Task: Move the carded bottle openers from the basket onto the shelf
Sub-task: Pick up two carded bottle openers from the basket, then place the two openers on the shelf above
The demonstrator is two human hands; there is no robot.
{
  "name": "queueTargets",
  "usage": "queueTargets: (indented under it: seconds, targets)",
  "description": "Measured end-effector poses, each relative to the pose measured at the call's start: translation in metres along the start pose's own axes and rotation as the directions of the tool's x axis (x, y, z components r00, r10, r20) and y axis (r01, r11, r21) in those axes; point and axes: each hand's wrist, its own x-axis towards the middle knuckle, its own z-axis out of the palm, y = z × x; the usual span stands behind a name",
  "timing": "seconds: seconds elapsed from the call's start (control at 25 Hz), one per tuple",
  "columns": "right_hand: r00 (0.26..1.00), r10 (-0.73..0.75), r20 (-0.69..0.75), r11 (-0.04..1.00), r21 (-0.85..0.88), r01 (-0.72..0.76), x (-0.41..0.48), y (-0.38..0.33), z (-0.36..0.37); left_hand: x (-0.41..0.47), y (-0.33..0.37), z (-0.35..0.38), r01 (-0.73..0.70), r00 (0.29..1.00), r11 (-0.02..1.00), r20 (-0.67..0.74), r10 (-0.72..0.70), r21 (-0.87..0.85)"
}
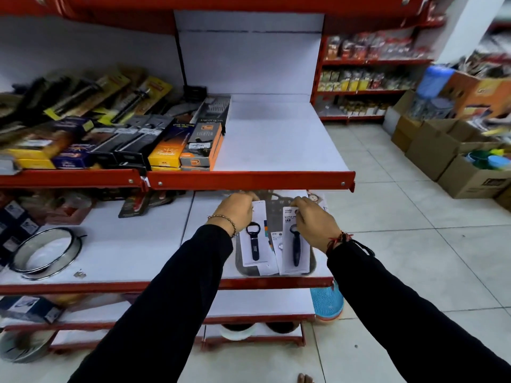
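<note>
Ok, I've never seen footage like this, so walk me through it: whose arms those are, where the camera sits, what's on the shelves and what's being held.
There is no machine here. One camera is worn on a person's head and looks forward and down, so the two black-sleeved arms are the wearer's own. The left hand and the right hand each grip the top of a carded opener: the left card and the right card, both over a grey basket that sits on the middle shelf. More cards lie under them. A metal ring lies further left on that shelf. The upper shelf is bare on its right part; boxed lighters fill its left.
</note>
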Motion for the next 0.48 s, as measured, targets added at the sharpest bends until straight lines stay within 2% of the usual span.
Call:
queueTargets:
  seconds: [0.28, 0.48]
  targets:
    - [0.969, -0.111, -0.219, 0.994, 0.000, 0.113, 0.025, -0.052, -0.097, -0.004, 0.026, -0.098, -0.113, 0.986, 0.993, -0.120, 0.115, 0.024]
    - [0.939, -0.143, -0.313, 0.990, -0.057, 0.132, 0.082, -0.078, -0.143, 0.026, 0.035, -0.171, -0.102, 0.968, 0.990, -0.218, 0.122, 0.101]
